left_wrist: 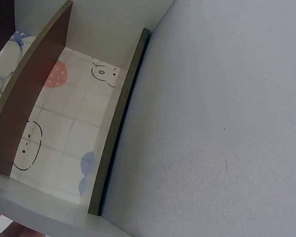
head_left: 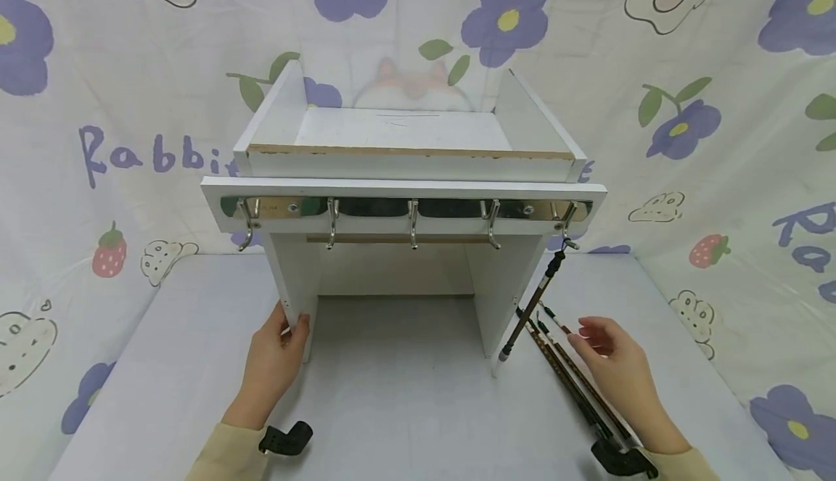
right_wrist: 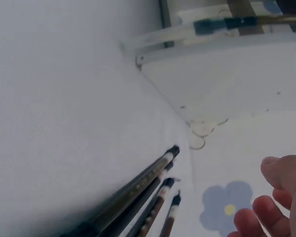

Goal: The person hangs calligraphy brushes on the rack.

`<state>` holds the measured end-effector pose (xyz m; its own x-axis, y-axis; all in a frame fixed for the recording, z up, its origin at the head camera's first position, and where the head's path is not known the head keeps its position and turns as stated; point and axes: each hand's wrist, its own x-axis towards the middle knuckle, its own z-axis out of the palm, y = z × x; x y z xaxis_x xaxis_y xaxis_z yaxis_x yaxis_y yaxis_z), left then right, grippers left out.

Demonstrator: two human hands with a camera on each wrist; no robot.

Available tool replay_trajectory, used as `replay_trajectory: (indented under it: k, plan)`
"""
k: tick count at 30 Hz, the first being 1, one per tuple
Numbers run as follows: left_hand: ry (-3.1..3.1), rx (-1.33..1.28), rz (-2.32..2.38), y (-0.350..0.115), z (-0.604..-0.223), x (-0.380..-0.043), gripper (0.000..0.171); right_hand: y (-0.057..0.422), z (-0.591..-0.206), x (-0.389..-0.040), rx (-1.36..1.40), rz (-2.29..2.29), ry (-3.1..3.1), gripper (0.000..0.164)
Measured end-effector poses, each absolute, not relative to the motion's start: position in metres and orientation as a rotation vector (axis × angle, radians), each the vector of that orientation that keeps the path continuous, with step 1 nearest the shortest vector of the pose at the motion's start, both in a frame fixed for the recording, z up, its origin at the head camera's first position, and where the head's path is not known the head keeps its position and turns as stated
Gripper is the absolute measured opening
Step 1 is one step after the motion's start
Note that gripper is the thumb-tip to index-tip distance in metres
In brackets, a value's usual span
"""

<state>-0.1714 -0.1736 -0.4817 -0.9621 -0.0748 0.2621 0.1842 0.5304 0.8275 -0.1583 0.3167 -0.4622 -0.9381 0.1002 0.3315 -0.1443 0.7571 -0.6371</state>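
A white wooden rack [head_left: 405, 169] with a metal hook strip [head_left: 379, 207] along its front stands in the head view. My left hand [head_left: 271, 361] grips the lower front edge of the rack's left side panel [head_left: 292, 278], thumb on the inner side. From the rightmost hook hangs a calligraphy brush [head_left: 532, 310] with a brown handle and pale bristles, tilted. Several more brushes [right_wrist: 143, 180] lie together on the table, right of the rack. My right hand [head_left: 617, 365] is just right of their upper ends, fingers loosely bent, holding nothing in the right wrist view.
The white tabletop [head_left: 398, 394] spreads under and around the rack. A patterned cloth [head_left: 679, 67] with flowers and rabbits hangs behind and at both sides. The remaining hooks [head_left: 413, 223] stick out toward me. Slatted boards [left_wrist: 32, 94] show inside the rack.
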Motion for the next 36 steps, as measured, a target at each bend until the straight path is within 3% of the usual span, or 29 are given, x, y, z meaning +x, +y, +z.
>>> replay_trajectory:
  k: [14, 36]
  plan:
    - [-2.504, -0.083, -1.404, -0.174, -0.483, -0.172, 0.051, 0.352, -0.486, -0.160, -0.190, 1.018, -2.828, 0.053]
    - [-2.512, -0.074, -1.409, -0.172, -0.480, -0.171, 0.049, 0.379, -0.501, -0.168, -0.301, 1.136, -2.988, 0.053]
